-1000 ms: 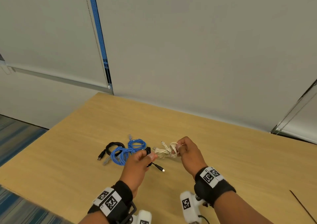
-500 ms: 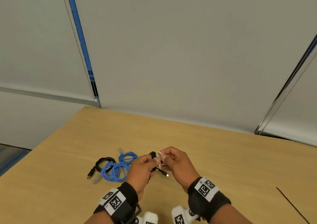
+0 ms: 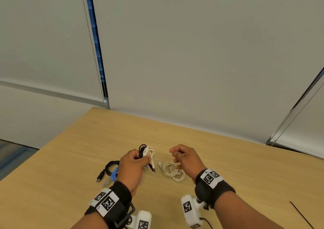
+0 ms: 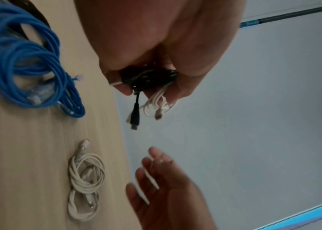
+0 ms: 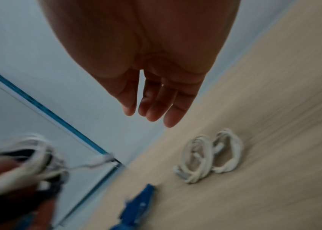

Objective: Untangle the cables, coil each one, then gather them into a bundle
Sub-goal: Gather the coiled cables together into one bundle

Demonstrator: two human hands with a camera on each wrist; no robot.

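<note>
My left hand is raised above the table and grips a small black coiled cable together with a white coiled cable. Their plugs hang below the fingers. My right hand hovers open and empty, fingers loosely bent, just above a cream coiled cable lying on the table. In the right wrist view the fingers are straight and apart from that cream coil. A blue coiled cable and a thicker black cable lie on the table left of my left hand.
The wooden table ends at a grey blind-covered wall along the back. Its left edge drops to the floor. A thin dark strip lies near the front right corner.
The hands came together, the white coil passed into my left hand beside the black one, and my right hand let go and drew away to the right.
</note>
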